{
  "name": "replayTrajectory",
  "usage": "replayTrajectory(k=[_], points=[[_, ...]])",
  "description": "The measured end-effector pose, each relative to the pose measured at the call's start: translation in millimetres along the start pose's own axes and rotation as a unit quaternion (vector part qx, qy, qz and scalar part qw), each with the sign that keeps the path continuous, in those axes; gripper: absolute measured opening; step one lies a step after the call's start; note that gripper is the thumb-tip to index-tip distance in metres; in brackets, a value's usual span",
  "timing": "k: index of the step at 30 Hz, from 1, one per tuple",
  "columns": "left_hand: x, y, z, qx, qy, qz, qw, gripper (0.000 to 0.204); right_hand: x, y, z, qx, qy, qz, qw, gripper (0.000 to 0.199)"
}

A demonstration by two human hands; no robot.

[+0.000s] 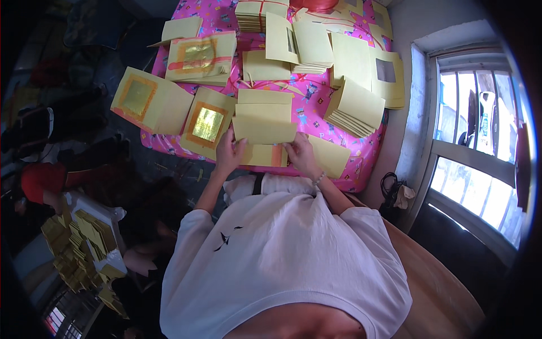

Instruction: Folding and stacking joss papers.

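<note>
Lying at the left of the pink table (316, 93) are yellow sheets with gold foil squares (148, 100). Nearer the middle, the left hand (228, 151) is gripping the near left corner of a plain yellow paper stack (264, 121), fingers seemingly curled around its edge. The right hand (300, 155) is pinching the stack's near right corner. Farther right, a fanned paper bundle (355, 107) is resting.
</note>
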State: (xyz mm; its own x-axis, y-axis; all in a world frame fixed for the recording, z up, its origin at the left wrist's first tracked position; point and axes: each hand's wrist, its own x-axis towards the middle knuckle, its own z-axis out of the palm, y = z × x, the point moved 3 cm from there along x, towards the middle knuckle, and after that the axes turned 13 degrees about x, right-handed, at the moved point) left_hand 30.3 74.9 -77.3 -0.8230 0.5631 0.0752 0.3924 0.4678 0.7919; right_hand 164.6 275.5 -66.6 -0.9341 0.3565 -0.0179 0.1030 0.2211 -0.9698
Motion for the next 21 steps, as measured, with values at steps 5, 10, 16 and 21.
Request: replayTrajectory(k=[5,10,16,21], points=[[9.4,5.9,2.6,0.131,-0.004,-0.009,0.991,0.025,-4.3,41.2,9.9,0.152,0.094,0.115,0.977,0.017],[10.7,0.5,5.6,0.141,-0.027,-0.070,0.987,0.025,12.2,9.4,9.0,0.053,0.123,0.143,0.981,0.021],[10.5,-5.3,14.3,0.078,-0.038,-0.149,0.985,0.028,14.1,15.3,11.2,-0.039,0.140,0.129,0.981,0.021],[11.1,-9.3,16.2,0.061,-0.043,-0.184,0.980,0.035,16.7,15.2,10.8,-0.037,0.133,0.153,0.978,0.021]])
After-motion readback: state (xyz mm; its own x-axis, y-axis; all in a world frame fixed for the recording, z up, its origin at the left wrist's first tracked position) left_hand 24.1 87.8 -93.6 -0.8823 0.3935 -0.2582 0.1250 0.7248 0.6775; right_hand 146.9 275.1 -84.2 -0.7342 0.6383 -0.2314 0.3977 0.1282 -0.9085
